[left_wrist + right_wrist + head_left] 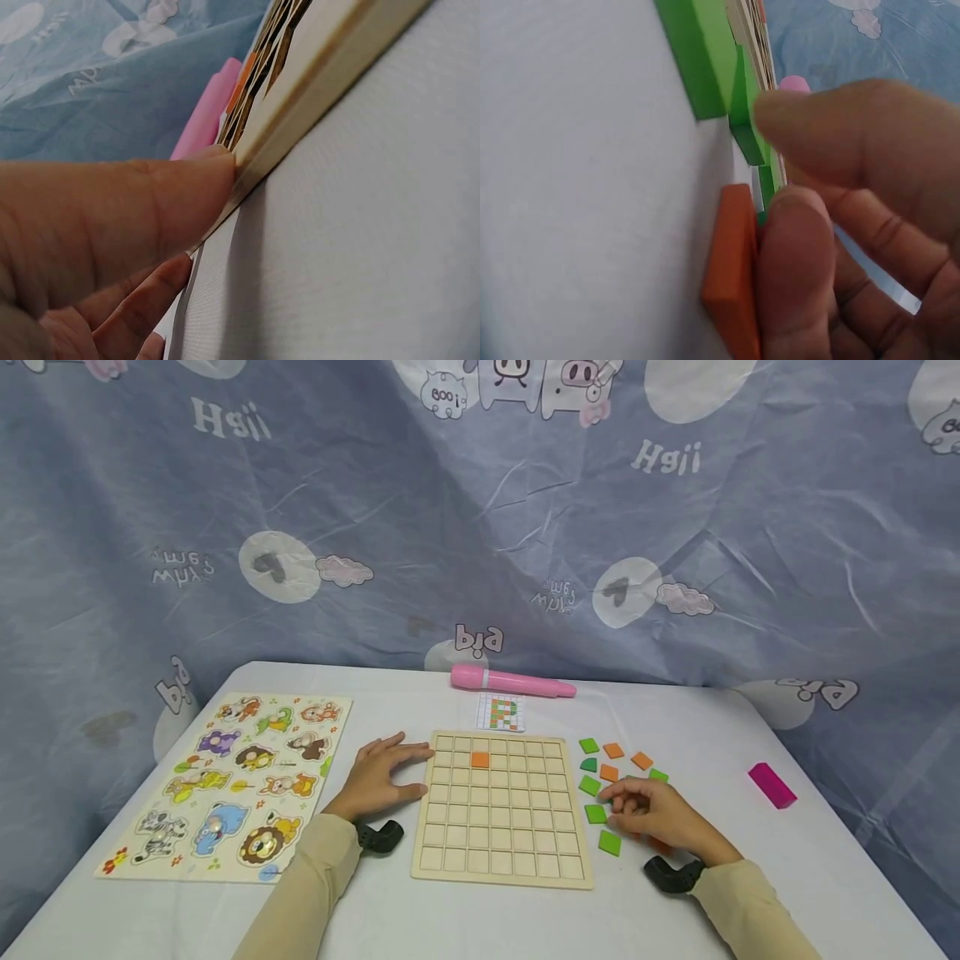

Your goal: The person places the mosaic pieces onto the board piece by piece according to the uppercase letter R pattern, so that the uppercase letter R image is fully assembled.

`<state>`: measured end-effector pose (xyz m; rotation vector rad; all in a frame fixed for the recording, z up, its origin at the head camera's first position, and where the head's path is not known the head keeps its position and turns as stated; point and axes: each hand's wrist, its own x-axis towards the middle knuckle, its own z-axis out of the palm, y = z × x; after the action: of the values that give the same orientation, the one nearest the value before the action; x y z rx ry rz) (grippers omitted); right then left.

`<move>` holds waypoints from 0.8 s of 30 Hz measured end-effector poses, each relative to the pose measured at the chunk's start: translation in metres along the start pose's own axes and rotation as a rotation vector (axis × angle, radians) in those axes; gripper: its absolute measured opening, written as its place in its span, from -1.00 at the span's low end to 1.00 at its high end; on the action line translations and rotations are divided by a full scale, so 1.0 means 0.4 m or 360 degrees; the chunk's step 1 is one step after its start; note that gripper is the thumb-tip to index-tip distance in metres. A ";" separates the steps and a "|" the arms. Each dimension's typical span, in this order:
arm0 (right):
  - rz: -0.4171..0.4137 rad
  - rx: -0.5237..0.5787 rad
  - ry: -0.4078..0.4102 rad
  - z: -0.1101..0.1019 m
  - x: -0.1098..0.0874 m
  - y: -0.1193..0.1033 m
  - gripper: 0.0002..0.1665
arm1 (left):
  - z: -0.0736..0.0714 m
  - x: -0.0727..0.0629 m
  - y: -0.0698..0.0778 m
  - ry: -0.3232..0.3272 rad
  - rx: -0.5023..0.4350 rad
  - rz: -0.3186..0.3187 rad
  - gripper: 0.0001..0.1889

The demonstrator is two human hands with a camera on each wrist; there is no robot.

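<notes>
A square wooden grid board lies on the table with one orange square tile in an upper cell. My left hand touches the board's left edge, thumb and fingers spread; in the left wrist view the thumb meets the frame's side. To the right of the board, my right hand hovers low over loose tiles with loosely bent fingers. In the right wrist view a fingertip is against or just above an orange tile, and the thumb is apart from it. Green tiles lie beyond.
Several green tiles and orange tiles are scattered right of the board. Behind it lie a small pattern card and a pink microphone-shaped stick. An animal puzzle board is at left, a magenta block at right.
</notes>
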<state>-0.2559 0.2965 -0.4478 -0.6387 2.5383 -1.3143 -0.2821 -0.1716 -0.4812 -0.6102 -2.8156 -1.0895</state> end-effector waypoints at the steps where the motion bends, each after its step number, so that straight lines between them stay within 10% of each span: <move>1: -0.0002 -0.0020 0.0007 0.002 0.000 -0.002 -0.67 | -0.001 -0.001 0.000 -0.0003 -0.0001 -0.0002 -0.39; 24: 0.0028 -0.0194 0.0080 0.013 0.002 -0.008 -0.74 | 0.000 0.002 -0.003 0.0010 -0.0004 0.0015 -0.39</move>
<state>-0.2537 0.2906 -0.4480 -0.6122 2.6747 -1.1919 -0.2832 -0.1723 -0.4819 -0.6187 -2.8036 -1.0919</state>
